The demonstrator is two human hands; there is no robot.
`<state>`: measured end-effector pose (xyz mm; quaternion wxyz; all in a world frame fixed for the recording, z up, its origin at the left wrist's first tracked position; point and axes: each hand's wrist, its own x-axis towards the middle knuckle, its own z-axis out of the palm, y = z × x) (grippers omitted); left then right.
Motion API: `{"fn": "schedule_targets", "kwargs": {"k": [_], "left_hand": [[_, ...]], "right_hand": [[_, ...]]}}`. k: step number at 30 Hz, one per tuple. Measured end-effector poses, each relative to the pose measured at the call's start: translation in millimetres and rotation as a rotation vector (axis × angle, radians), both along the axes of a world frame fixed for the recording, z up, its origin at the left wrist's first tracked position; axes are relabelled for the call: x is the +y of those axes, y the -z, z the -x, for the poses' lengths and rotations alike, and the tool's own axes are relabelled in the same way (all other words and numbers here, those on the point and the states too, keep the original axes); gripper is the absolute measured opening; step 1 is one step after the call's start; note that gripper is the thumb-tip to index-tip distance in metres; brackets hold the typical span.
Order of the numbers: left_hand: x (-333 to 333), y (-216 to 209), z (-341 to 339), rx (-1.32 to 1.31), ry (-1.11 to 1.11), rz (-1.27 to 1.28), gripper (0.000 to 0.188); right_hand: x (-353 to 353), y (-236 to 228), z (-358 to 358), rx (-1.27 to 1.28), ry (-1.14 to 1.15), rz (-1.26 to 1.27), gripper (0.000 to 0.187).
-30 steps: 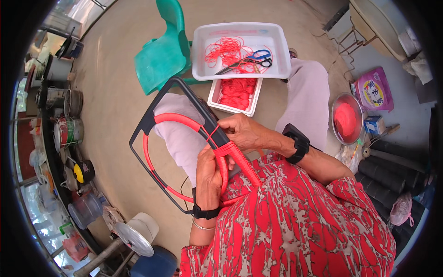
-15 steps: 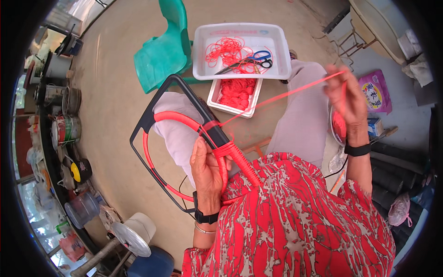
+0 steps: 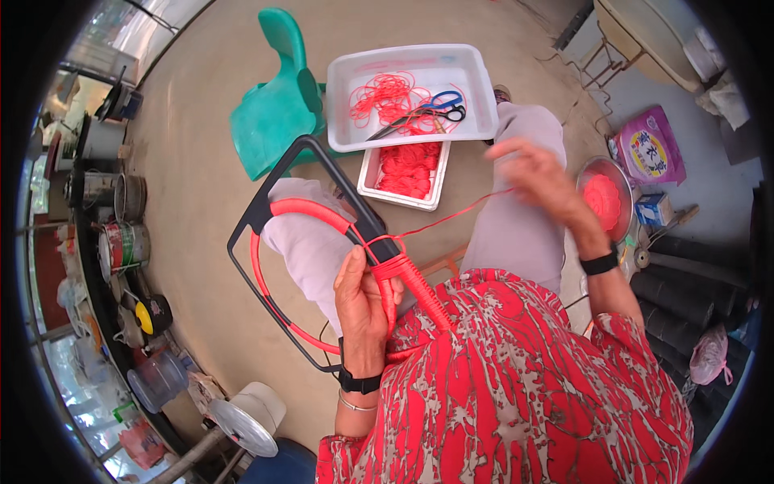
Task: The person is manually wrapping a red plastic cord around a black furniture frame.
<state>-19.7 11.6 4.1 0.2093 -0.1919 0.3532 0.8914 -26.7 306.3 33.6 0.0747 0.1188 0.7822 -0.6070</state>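
My left hand [image 3: 359, 300] is closed around the red-wrapped hoop [image 3: 313, 208] where it meets the black frame [image 3: 345, 187], over my lap. Tight coils of red cord bind the hoop to the frame and cover the bar [image 3: 423, 292] running toward my shirt. A loose strand of red cord [image 3: 455, 214] leads from these coils to my right hand [image 3: 542, 184], raised above my right knee. That hand is smeared by motion; the strand ends at its fingers, which look closed on it.
Ahead, a white tray [image 3: 332, 105] holds tangled red cord and scissors [image 3: 442, 107], above a white box [image 3: 438, 189] of red cord bundles. A green chair [image 3: 270, 133] stands left of it. At right are a metal bowl [image 3: 582, 179] with red cord and a purple bag [image 3: 651, 149].
My right hand has moved left, toward the frame, and its fingers now point left. The strand, stretched straight before, hangs lower and slacker. My left hand keeps its hold.
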Motion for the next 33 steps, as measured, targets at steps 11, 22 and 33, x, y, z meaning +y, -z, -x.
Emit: {"fn": "schedule_targets", "kwargs": {"k": [11, 22, 33], "left_hand": [[-15, 18, -3, 0.027, 0.027, -0.124, 0.025], [-17, 24, -5, 0.009, 0.008, -0.121, 0.025], [-22, 16, -19, 0.076, 0.085, -0.019, 0.023]], "right_hand": [[-93, 25, -6, 0.012, -0.305, 0.359, 0.028], [-69, 6, -27, 0.192, -0.282, -0.044, 0.032], [-113, 8, -3, -0.099, -0.302, 0.822, 0.041]]}}
